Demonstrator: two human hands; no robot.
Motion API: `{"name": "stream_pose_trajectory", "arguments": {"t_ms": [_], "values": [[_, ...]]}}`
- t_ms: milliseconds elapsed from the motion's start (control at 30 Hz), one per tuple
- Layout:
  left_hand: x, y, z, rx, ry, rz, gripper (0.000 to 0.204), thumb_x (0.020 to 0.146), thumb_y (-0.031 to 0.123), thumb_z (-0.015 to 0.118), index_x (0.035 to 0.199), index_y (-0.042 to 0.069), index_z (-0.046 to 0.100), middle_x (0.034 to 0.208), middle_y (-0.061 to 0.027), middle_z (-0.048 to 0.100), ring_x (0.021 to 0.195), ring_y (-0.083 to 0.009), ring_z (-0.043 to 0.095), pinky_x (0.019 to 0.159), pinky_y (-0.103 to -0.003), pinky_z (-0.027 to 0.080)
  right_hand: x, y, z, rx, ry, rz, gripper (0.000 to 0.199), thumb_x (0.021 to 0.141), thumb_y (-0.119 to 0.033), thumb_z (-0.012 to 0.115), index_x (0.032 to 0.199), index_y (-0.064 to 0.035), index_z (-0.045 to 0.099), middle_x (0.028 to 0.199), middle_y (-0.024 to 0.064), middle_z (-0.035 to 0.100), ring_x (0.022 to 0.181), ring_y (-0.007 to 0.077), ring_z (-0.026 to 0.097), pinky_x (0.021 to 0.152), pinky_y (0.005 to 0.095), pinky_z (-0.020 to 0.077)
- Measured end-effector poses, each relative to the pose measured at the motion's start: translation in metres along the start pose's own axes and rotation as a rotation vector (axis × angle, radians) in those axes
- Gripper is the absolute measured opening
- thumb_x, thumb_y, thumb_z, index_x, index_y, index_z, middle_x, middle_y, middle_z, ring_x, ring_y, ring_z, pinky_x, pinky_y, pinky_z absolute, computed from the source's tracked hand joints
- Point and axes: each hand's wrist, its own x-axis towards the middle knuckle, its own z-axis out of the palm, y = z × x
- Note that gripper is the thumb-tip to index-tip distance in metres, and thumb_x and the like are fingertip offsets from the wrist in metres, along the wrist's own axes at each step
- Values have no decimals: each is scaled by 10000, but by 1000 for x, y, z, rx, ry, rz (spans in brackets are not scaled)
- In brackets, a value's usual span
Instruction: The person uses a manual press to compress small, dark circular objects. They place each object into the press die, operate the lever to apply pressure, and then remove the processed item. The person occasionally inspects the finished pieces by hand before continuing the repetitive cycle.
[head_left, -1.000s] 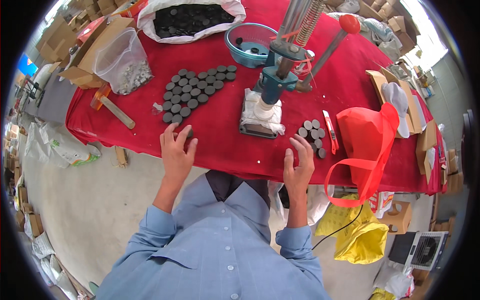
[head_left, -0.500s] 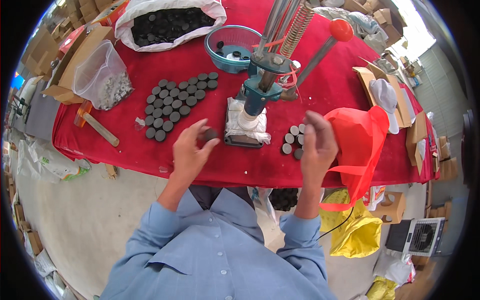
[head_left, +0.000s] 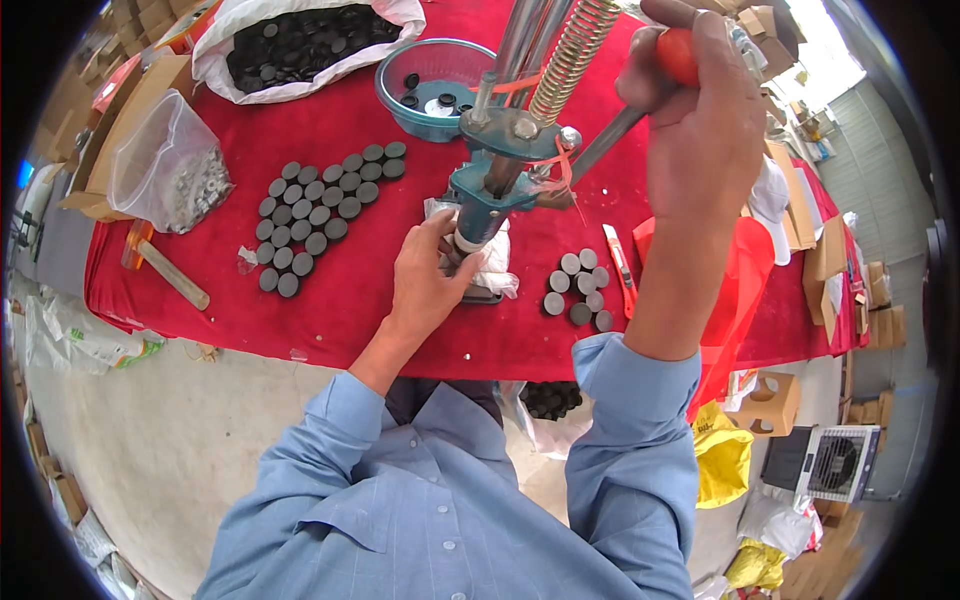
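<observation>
A hand press [head_left: 487, 190] with a teal body stands on the red-covered table, its foot wrapped in white cloth [head_left: 492, 262]. The fingers of my left hand [head_left: 425, 280] curl in under the press head, around its pale lower end. Whatever they hold there is hidden. Raised at the upper right, my right hand [head_left: 708, 150] is closed round the red ball knob [head_left: 678, 55] of the press lever [head_left: 608, 145]. Left of the press lie several round black caps [head_left: 301, 234] in close rows. A smaller cluster of caps [head_left: 570, 263] sits to its right.
A utility knife [head_left: 620, 270] and a red bag [head_left: 738, 290] lie at the right. Behind are a teal basin [head_left: 430, 125] and a white sack [head_left: 215, 65] of black caps. At left stand a clear tub [head_left: 140, 165] of small parts and a hammer [head_left: 172, 272].
My left hand has carried a black cap right, to the press foot, where the cap is out of sight. My right hand has risen from beside the right-hand cluster and grasped the lever knob.
</observation>
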Motion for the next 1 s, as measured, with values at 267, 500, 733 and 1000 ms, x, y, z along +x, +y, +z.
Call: {"name": "stream_pose_trajectory", "arguments": {"t_ms": [267,500,733,1000], "values": [[-1,0,-8,-86,-70,-42,697,790,128,907,1398,34,580,1152,-135,705,983,-282,672,817,-389,570,-82,-1,-11,20,-40,-272,310,1100,-287,499,1075,1,612,762,119,600,654,195,556,616,324,441],[-16,-23,-127,392,203,60,316,868,106,824,1168,62,732,1221,-113,720,1135,-310,639,1007,-419,493,-194,21,-21,-244,-55,-362,385,1095,-487,503,995,-119,558,749,96,593,829,262,582,851,465,419],[-66,-52,-174,626,123,-103,368,895,69,782,1261,77,743,1295,-114,608,1034,-288,610,919,-407,519,-227,30,-29,-272,-9,-250,408,1068,-450,548,941,-62,557,796,138,644,933,335,629,874,469,519],[-67,-52,-162,253,81,-212,414,873,15,804,1280,64,747,1156,-115,698,875,-202,678,737,-319,577,-135,-9,-20,-187,-65,-189,413,1081,-382,507,954,4,581,830,131,643,792,258,629,799,424,546]]}}
